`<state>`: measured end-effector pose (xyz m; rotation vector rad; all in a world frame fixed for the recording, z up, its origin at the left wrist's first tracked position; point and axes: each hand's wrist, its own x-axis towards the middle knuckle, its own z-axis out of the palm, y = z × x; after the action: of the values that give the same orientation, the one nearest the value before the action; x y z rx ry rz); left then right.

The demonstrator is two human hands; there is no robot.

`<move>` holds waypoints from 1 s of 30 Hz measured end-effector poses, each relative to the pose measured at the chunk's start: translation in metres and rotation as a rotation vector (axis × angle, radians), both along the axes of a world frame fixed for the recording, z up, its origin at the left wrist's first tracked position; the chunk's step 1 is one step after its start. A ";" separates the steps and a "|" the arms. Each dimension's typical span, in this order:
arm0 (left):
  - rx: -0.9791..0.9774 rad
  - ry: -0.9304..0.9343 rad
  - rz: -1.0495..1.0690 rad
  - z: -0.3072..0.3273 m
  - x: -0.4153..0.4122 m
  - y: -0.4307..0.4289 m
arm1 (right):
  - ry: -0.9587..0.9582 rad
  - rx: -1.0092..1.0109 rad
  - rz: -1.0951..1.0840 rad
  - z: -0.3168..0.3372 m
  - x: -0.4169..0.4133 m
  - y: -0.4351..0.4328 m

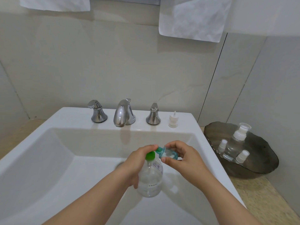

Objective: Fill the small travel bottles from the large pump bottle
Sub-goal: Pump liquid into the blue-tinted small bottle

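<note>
Small teal-tinted plastic travel bottle lies tilted over the white ceramic sink in the head view, pinched in the right hand. Its neck meets the green pump head of the large clear pump bottle, likely to catch liquid. The left hand grips that bottle's shoulder, fingertip on the pump; spills would land in the basin.

Left forearm and right forearm bare along their whole visible length above the sink, slim and smooth down to the wrists. Left grip and right grip likewise bare, slender-fingered, with short, rounded nails of natural finish.
</note>
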<state>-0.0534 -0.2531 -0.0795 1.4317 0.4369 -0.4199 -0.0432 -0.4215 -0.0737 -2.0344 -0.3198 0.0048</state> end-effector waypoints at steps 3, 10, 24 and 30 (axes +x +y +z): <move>-0.001 -0.014 0.004 0.003 -0.001 0.000 | -0.007 -0.007 0.000 0.000 0.001 0.000; -0.009 0.004 -0.066 0.002 -0.003 0.005 | -0.002 0.018 0.000 0.001 0.000 0.000; -0.010 -0.023 -0.132 0.011 -0.007 0.006 | 0.010 0.053 -0.016 0.003 -0.001 -0.001; -0.006 -0.012 -0.126 0.014 -0.009 0.004 | 0.006 0.052 -0.009 0.003 0.000 0.000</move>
<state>-0.0620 -0.2491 -0.0660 1.4599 0.3360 -0.5134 -0.0434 -0.4220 -0.0704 -1.9840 -0.3035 -0.0031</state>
